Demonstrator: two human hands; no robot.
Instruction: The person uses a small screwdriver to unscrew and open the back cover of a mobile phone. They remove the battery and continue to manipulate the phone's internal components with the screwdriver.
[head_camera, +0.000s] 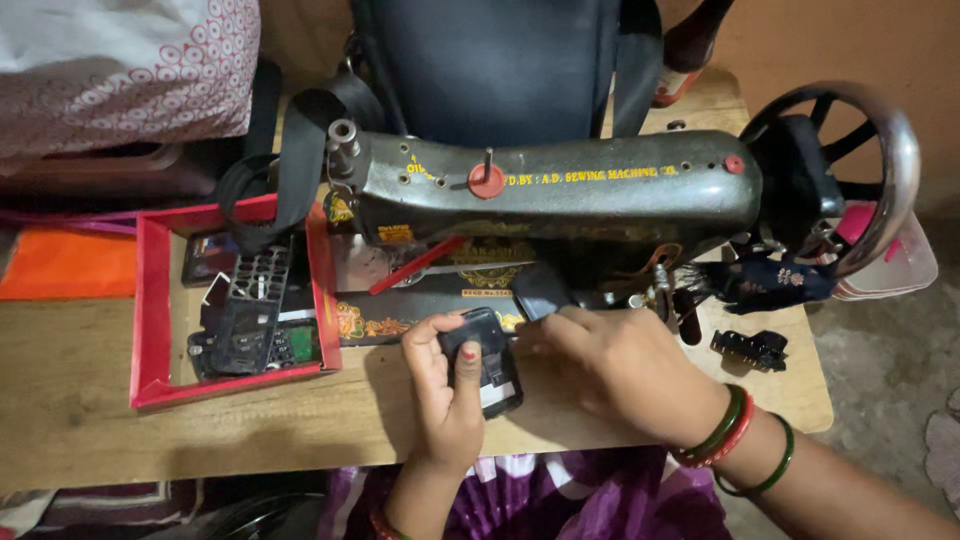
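On the wooden table (80, 400), left to right: red tray (150, 300) held loose black plastic parts (250, 315); left hand (445, 395) gripped a small black device (490, 360) upright at the sewing machine (560, 190) base; right hand (620, 370) pinched a black strap (540, 292) beside it.
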